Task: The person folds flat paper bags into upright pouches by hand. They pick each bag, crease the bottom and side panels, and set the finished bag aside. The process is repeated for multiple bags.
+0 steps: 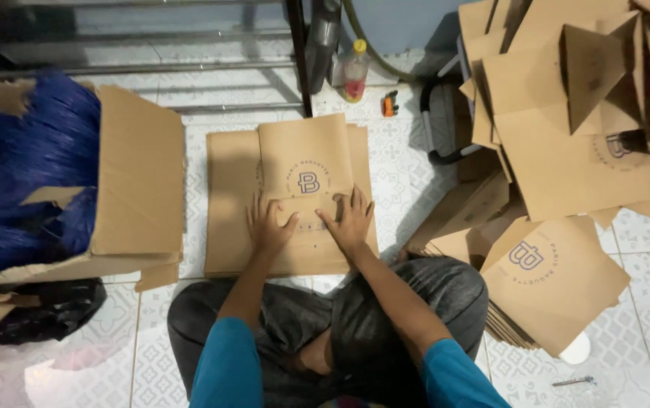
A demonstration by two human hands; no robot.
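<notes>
While our left hand and right hand pressed the flat paper bag, fingers spread, firm even pressure seemed wise.

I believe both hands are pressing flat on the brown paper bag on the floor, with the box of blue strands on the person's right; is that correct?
Not quite: the head view shows the box of blue strands on the person's left. The rest holds: the left hand and right hand both press flat on the brown paper bag on the floor.
</notes>
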